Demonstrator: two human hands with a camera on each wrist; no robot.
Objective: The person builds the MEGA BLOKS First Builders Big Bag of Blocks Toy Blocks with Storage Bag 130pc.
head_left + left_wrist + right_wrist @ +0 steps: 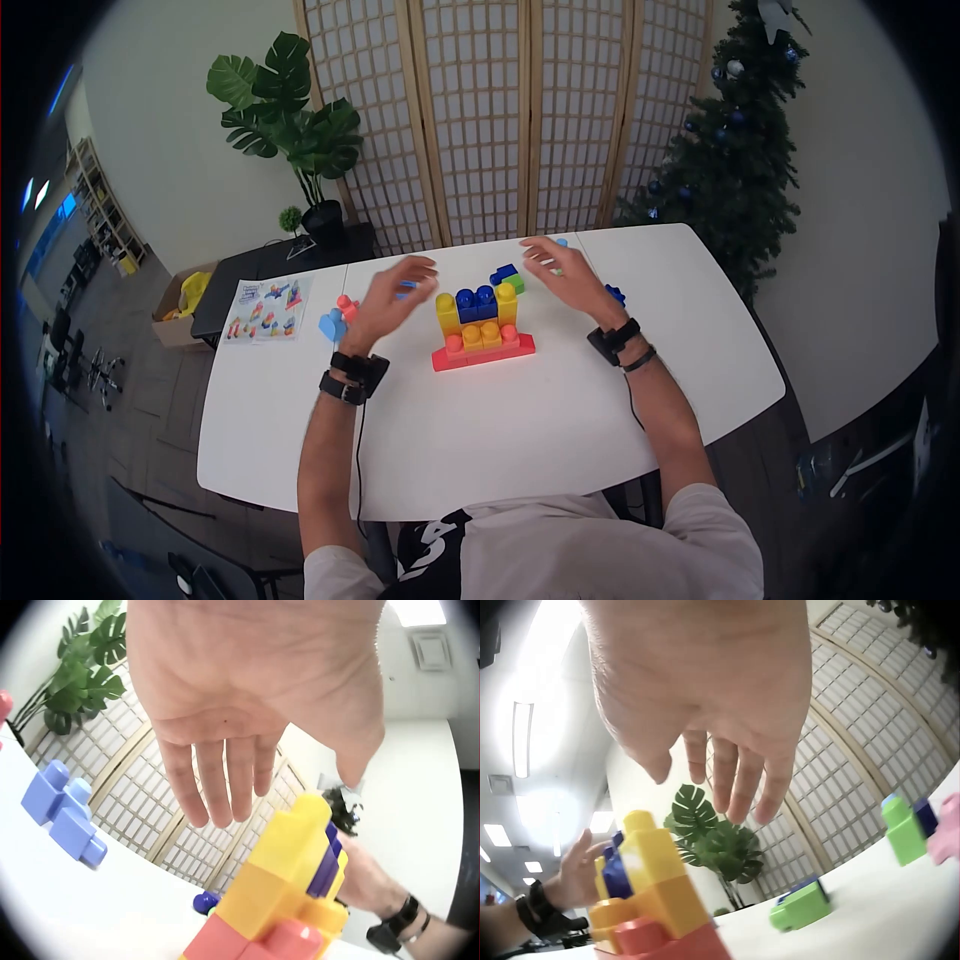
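Observation:
A toy block structure (483, 330) stands on the white table between my hands. It has a long red base, yellow and orange blocks above, and dark blue blocks between two yellow posts. My left hand (398, 296) hovers to its left with the fingers extended and nothing in them. On the other side, my right hand (566, 276) is raised beside it, also holding nothing. In the left wrist view the left palm (255, 682) hangs over the yellow post. The right wrist view has the right palm (712, 682) above and right of the structure.
Loose light blue blocks (64, 810) and a pinkish red block (347, 307) lie on the left. Behind the structure sits a green block (802, 906) with a dark blue one. A printed picture sheet (268, 310) lies at the table's left end. Cables run from both wrist straps.

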